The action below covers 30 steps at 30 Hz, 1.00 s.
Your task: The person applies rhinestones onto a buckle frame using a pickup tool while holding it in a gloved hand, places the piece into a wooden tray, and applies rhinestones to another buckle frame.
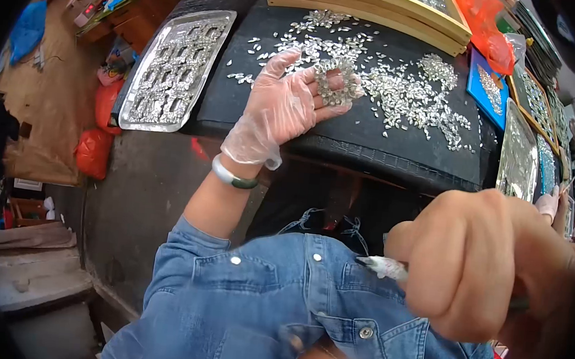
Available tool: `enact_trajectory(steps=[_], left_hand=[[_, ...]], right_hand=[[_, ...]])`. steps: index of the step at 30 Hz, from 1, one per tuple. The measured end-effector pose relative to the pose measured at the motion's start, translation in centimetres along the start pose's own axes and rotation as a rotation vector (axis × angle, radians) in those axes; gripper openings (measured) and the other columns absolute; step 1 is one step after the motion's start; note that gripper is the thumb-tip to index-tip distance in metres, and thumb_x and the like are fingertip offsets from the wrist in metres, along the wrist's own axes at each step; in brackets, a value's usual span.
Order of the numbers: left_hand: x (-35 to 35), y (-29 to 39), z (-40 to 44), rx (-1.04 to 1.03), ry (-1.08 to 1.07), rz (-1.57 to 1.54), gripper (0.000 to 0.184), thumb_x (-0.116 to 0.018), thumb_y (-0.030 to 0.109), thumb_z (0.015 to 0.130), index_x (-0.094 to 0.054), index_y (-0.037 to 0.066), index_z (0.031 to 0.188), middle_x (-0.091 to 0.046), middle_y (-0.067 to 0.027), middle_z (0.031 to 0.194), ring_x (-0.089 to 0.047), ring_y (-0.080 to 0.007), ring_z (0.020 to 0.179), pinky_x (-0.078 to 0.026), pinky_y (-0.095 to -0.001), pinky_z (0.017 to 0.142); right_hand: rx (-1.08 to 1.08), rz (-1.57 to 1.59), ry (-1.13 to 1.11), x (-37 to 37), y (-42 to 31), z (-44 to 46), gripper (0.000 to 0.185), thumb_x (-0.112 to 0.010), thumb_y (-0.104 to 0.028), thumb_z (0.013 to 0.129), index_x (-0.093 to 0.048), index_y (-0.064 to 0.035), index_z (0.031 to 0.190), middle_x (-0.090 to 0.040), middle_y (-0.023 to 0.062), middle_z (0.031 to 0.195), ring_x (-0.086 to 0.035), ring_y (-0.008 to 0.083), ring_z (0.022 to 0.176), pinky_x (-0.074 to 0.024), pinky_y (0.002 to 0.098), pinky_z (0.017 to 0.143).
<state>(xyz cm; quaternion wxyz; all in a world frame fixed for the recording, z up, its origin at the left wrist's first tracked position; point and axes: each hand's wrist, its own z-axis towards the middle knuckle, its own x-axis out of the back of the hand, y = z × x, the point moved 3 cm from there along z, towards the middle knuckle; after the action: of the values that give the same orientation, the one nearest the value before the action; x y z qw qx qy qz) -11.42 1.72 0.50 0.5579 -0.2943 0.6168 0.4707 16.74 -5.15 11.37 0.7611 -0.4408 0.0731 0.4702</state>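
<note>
My left hand (285, 104), in a clear plastic glove, is turned palm up over the table's near side. A square, ring-shaped metal piece set with clear stones (339, 82) rests on its fingers, the thumb apart from it. Close to the camera, my bare right hand (460, 260) is closed around a pencil-like tool (387, 268) with a whitish, lumpy end and a dark point. Most of the tool is hidden inside the fist. Loose clear stones (402, 97) lie scattered on the black table cover (239, 101) beyond my left hand.
At the left, a metal tray (125, 116) holds several similar pieces. Wooden frames (368, 16) are stacked at the back. A blue tray (474, 86) with stones and a red plastic bag (491, 37) are at the right. Another person's gloved hand (548, 202) shows at the far right.
</note>
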Motion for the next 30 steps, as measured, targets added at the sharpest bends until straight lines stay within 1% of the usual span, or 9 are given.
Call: enact_trajectory(steps=[3,5,10,13,18,21,25,26,30], left_hand=[[1.2,-0.3,0.3,-0.020,0.025,-0.081,0.061,-0.041,0.034,0.093,-0.040,-0.014,0.131,-0.042,-0.0330,0.137,-0.025,-0.0496,0.136,-0.026,-0.0565,0.111],[1.4,-0.3,0.3,-0.020,0.009,-0.102,0.061,-0.041,0.034,0.093,-0.040,-0.014,0.130,-0.042,-0.0329,0.137,-0.025,-0.0496,0.136,-0.025,-0.0565,0.111],[1.5,-0.1,-0.2,-0.027,-0.066,-0.151,0.061,-0.041,0.034,0.093,-0.040,-0.014,0.130,-0.041,-0.0327,0.137,-0.025,-0.0494,0.136,-0.024,-0.0565,0.112],[1.5,-0.2,-0.2,-0.035,-0.074,-0.149,0.061,-0.041,0.034,0.093,-0.040,-0.014,0.131,-0.041,-0.0328,0.137,-0.025,-0.0493,0.136,-0.023,-0.0568,0.112],[1.4,-0.2,-0.3,-0.041,-0.033,-0.157,0.061,-0.041,0.035,0.093,-0.041,-0.014,0.130,-0.040,-0.0329,0.138,-0.025,-0.0488,0.136,-0.024,-0.0574,0.112],[1.5,-0.3,-0.4,-0.037,-0.042,-0.163,0.061,-0.040,0.035,0.093,-0.042,-0.014,0.130,-0.041,-0.0329,0.137,-0.025,-0.0486,0.136,-0.023,-0.0576,0.112],[1.4,-0.1,-0.4,-0.042,-0.067,-0.167,0.061,-0.040,0.036,0.093,-0.043,-0.014,0.129,-0.042,-0.0328,0.137,-0.026,-0.0482,0.136,-0.023,-0.0579,0.112],[1.4,-0.1,-0.4,-0.039,-0.075,-0.169,0.061,-0.040,0.036,0.093,-0.043,-0.013,0.129,-0.042,-0.0328,0.136,-0.026,-0.0482,0.136,-0.023,-0.0579,0.112],[1.8,-0.4,-0.3,-0.034,-0.095,-0.185,0.059,-0.040,0.036,0.094,-0.045,-0.013,0.127,-0.047,-0.0314,0.132,-0.032,-0.0472,0.132,-0.025,-0.0579,0.111]], right_hand=[[0.000,0.012,-0.005,3.7,-2.6,-0.7,0.033,-0.045,-0.025,0.099,-0.058,-0.0078,0.074,-0.065,0.0105,0.089,-0.032,0.0053,0.041,-0.0288,0.0201,0.040],[0.002,0.016,-0.005,0.3,1.1,0.5,0.032,-0.046,-0.025,0.099,-0.058,-0.0079,0.074,-0.065,0.0100,0.089,-0.032,0.0054,0.041,-0.0286,0.0203,0.040],[0.018,0.024,-0.023,2.8,-3.8,1.0,0.030,-0.048,-0.025,0.098,-0.058,-0.0082,0.075,-0.064,0.0087,0.091,-0.032,0.0055,0.041,-0.0282,0.0207,0.040],[0.036,0.019,-0.034,2.7,0.2,0.8,0.029,-0.050,-0.025,0.097,-0.058,-0.0084,0.075,-0.063,0.0079,0.092,-0.032,0.0056,0.040,-0.0280,0.0210,0.039],[0.065,0.009,-0.063,3.3,-0.9,0.1,0.027,-0.052,-0.026,0.096,-0.059,-0.0086,0.076,-0.063,0.0067,0.093,-0.031,0.0058,0.040,-0.0276,0.0214,0.039],[0.085,-0.005,-0.066,9.3,-7.5,-3.3,0.026,-0.054,-0.026,0.095,-0.059,-0.0088,0.076,-0.062,0.0059,0.094,-0.031,0.0059,0.040,-0.0274,0.0217,0.038],[0.111,-0.019,-0.088,3.0,-2.2,-1.6,0.025,-0.056,-0.026,0.095,-0.059,-0.0090,0.076,-0.061,0.0049,0.095,-0.031,0.0060,0.040,-0.0271,0.0220,0.038],[0.116,-0.022,-0.094,-1.5,3.1,1.3,0.025,-0.057,-0.026,0.094,-0.059,-0.0090,0.076,-0.061,0.0046,0.095,-0.031,0.0060,0.040,-0.0270,0.0221,0.038],[0.138,-0.027,-0.119,-4.2,6.0,2.9,0.023,-0.059,-0.026,0.094,-0.059,-0.0093,0.077,-0.061,0.0036,0.096,-0.031,0.0062,0.039,-0.0267,0.0224,0.037]])
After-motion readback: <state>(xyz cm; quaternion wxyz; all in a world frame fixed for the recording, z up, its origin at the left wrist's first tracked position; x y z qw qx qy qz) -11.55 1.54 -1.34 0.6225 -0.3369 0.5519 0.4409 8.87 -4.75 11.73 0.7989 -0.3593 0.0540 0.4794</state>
